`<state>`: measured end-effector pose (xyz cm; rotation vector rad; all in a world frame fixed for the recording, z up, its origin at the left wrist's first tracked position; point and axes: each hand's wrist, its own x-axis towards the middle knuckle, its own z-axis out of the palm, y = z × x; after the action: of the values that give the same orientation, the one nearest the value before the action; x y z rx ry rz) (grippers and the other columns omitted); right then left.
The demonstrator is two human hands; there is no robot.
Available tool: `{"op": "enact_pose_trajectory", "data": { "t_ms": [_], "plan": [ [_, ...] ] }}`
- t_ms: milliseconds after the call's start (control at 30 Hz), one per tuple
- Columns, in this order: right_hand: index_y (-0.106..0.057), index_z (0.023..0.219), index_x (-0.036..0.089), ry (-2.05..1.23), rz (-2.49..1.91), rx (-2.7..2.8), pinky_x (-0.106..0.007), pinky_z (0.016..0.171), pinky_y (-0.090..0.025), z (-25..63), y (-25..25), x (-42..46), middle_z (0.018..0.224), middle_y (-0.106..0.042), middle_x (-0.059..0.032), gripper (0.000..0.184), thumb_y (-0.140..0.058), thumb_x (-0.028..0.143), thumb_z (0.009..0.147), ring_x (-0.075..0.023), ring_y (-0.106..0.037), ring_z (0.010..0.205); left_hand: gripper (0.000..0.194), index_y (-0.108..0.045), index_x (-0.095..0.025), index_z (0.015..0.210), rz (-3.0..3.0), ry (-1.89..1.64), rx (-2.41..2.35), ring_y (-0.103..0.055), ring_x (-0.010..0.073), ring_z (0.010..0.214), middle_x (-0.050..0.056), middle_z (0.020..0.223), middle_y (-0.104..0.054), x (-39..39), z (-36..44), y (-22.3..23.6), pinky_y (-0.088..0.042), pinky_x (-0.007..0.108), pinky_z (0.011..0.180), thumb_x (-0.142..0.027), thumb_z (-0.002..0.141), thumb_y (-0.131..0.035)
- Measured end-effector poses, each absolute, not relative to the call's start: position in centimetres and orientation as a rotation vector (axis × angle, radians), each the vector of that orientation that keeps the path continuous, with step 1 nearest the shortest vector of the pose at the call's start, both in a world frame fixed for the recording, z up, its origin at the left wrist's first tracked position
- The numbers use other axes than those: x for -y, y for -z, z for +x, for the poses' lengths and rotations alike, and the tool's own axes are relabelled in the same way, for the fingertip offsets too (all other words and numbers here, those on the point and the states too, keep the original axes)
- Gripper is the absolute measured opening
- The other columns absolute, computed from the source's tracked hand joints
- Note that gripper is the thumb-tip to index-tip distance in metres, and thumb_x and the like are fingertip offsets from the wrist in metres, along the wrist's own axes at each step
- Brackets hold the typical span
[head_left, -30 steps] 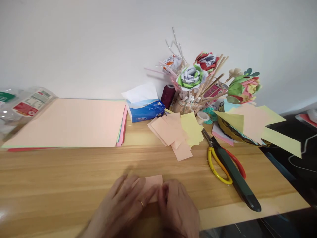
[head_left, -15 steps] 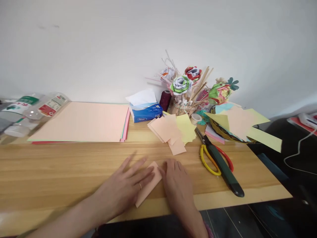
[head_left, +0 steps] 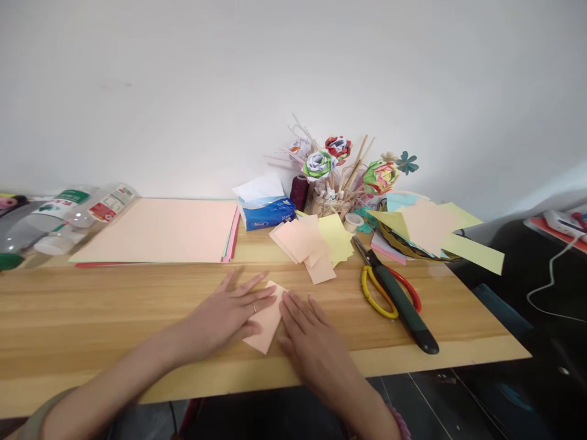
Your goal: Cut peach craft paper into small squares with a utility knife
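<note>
A small peach paper piece lies folded on the wooden table near its front edge. My left hand rests flat on the paper's left part, fingers spread, a ring on one finger. My right hand lies flat beside the paper's right edge, fingers stretched toward the fold. Neither hand grips anything.
A stack of large coloured sheets lies at the back left, bottles beyond it. A tissue pack, cut peach and yellow squares, a jar of paper flowers, scissors and more paper scraps fill the back right.
The view pulled back and up. Both hands slid forward over the paper, which turned to a diagonal; my fingers flattened out along it.
</note>
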<state>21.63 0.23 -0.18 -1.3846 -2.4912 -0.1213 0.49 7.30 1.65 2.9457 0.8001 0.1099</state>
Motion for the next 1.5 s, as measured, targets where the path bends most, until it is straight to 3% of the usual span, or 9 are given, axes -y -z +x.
{"op": "enact_pose_trajectory", "data": {
  "t_ms": [200,400,600,733,967,1133,1267,1433,1500],
  "plan": [
    [-0.038,0.136,0.018,-0.220,-1.308,2.650,-0.047,0.110,-0.021,23.1,-1.4,0.2,0.145,-0.031,-0.0167,0.067,-0.044,0.059,0.084,-0.0293,-0.012,0.137,0.053,-0.033,-0.032,0.138,2.879,-0.092,-0.757,-0.006,0.0236,0.139,-0.001,0.142,-0.038,-8.5,0.1,-1.1,0.019,0.051,0.105,-0.054,0.090,-0.037],
    [-0.033,0.139,0.022,-0.324,-1.216,2.686,-0.053,0.108,-0.018,22.9,-1.4,1.9,0.148,-0.021,-0.0191,0.083,-0.042,0.073,0.074,-0.0331,-0.006,0.137,0.050,-0.034,-0.033,0.137,2.850,-0.090,-0.775,-0.011,0.0258,0.139,-0.001,0.141,-0.039,-8.7,0.0,-1.1,0.019,0.053,0.103,-0.054,0.091,-0.036],
    [-0.037,0.136,0.020,-0.539,-1.060,2.735,-0.046,0.112,-0.006,22.3,-2.8,3.7,0.143,-0.039,-0.0034,0.068,-0.032,0.065,0.085,-0.0208,-0.018,0.137,0.042,-0.037,-0.035,0.135,2.935,-0.161,-0.753,-0.018,0.0260,0.137,-0.002,0.139,-0.042,-9.1,-0.4,0.0,0.027,0.054,0.098,-0.046,0.095,-0.034],
    [-0.037,0.137,0.019,-0.394,-1.289,2.625,-0.039,0.111,-0.015,22.3,-2.7,2.5,0.141,-0.041,-0.0016,0.050,-0.023,0.045,0.096,-0.0137,-0.026,0.134,0.043,-0.034,-0.035,0.137,3.011,-0.212,-0.757,-0.017,0.0251,0.138,-0.001,0.140,-0.042,-8.9,-0.3,0.6,0.025,0.056,0.099,-0.044,0.095,-0.034],
    [-0.040,0.135,0.018,-0.092,-1.503,2.545,-0.047,0.109,-0.016,23.5,-1.9,-1.2,0.139,-0.044,-0.0032,0.045,-0.022,0.034,0.097,-0.0194,-0.027,0.134,0.044,-0.035,-0.030,0.137,3.045,-0.173,-0.798,-0.011,0.0254,0.139,0.002,0.141,-0.041,-8.1,0.0,0.0,0.021,0.059,0.100,-0.043,0.095,-0.033],
    [-0.048,0.129,0.023,0.101,-1.549,2.525,-0.040,0.106,-0.025,23.2,-2.2,-1.6,0.134,-0.050,-0.0009,0.041,-0.028,0.034,0.096,-0.0175,-0.037,0.128,0.041,-0.038,-0.030,0.136,3.027,-0.157,-0.851,-0.013,0.0277,0.138,0.003,0.142,-0.040,-7.3,0.1,-0.3,0.017,0.062,0.101,-0.037,0.095,-0.038],
    [-0.051,0.125,0.012,0.335,-1.752,2.326,-0.033,0.096,-0.037,25.1,-2.6,-1.8,0.127,-0.056,-0.0098,0.043,-0.026,0.030,0.095,-0.0183,-0.051,0.114,0.039,-0.042,-0.035,0.133,2.955,-0.146,-0.862,-0.016,0.0299,0.138,0.004,0.140,-0.042,-6.7,0.0,-1.0,0.010,0.064,0.102,-0.031,0.093,-0.044],
    [-0.043,0.124,-0.007,0.647,-2.066,1.931,-0.049,0.083,-0.040,32.0,-2.3,-1.9,0.120,-0.050,-0.0328,0.055,-0.031,0.036,0.092,-0.0369,-0.050,0.107,0.039,-0.047,-0.031,0.129,2.799,-0.278,-0.845,-0.018,0.0290,0.137,0.008,0.141,-0.040,-6.4,0.1,-1.1,0.000,0.060,0.106,-0.039,0.091,-0.046],
    [-0.047,0.118,-0.007,0.685,-2.111,1.917,-0.047,0.077,-0.042,34.1,-1.7,-2.0,0.109,-0.056,-0.0320,0.051,-0.035,0.035,0.090,-0.0354,-0.056,0.095,0.041,-0.042,-0.030,0.133,2.731,-0.358,-0.816,-0.015,0.0260,0.138,0.006,0.143,-0.037,-6.3,0.3,-1.1,-0.002,0.056,0.108,-0.039,0.093,-0.043]
  ]
}}
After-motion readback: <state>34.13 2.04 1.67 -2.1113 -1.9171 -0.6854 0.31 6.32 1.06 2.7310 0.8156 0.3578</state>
